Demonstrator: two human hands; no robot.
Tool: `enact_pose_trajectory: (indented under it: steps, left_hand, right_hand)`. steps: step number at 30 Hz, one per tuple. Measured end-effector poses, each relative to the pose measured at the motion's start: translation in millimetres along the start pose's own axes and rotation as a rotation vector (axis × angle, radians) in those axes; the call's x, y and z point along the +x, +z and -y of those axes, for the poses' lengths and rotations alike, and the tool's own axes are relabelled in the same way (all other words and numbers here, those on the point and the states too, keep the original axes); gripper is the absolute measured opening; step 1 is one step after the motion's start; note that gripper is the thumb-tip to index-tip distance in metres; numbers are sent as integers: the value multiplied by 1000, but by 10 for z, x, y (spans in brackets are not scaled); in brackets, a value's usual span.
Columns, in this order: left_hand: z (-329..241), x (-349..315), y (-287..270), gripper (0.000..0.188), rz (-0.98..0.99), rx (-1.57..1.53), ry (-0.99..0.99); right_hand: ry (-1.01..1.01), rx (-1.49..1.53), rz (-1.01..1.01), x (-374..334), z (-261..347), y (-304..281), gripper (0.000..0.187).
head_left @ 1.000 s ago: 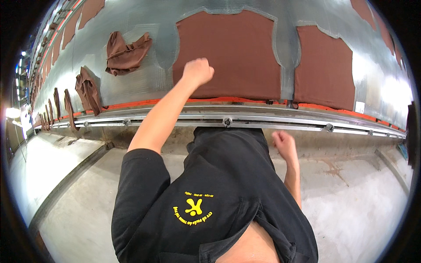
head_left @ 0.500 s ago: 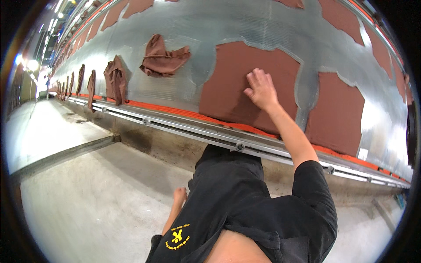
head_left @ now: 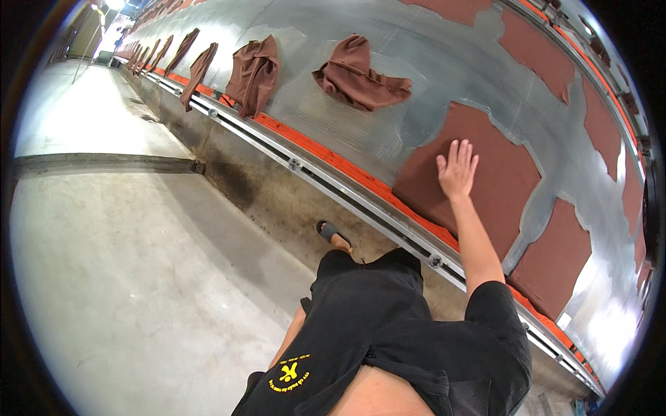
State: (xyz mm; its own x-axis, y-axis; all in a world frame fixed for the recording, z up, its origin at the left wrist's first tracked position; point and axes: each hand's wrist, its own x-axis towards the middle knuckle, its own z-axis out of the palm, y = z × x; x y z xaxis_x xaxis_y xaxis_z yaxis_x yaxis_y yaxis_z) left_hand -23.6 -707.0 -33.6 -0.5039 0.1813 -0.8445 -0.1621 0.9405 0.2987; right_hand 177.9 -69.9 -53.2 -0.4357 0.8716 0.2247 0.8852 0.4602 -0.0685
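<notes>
My right hand (head_left: 458,170) lies on a flat brown fabric panel (head_left: 496,187), fingers stretched out and holding nothing. The panel is spread on the shiny grey table surface (head_left: 333,132), its near edge along an orange strip. To its left a crumpled brown fabric piece (head_left: 361,80) lies folded over on itself. Another flat brown panel (head_left: 555,260) is spread just to the right of the one under my hand. Of my left arm only the forearm (head_left: 288,336) shows, hanging beside my body; the left hand is hidden.
A metal rail (head_left: 347,208) with round fittings runs along the table's near edge. More bunched brown fabric pieces (head_left: 253,73) hang over that edge toward the far left. Flat panels (head_left: 538,52) line the far side. A low concrete step (head_left: 104,163) crosses the floor.
The view has turned, so the table slants more and the crumpled piece sits further right. My right hand has moved up and leftward on the panel, fingers straighter. My left hand has dropped from view.
</notes>
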Motion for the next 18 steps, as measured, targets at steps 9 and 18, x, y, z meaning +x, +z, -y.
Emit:
enact_pose_trajectory:
  steps: [9, 18]
  left_hand:
    - [1, 1420, -1061, 33, 144, -298, 131]
    - [-332, 2282, -2480, 32, 79, -200, -145]
  right_hand:
    - [-172, 419, 165, -621, 1701, -277, 70]
    - [49, 748, 59, 208, 2126, -580, 39]
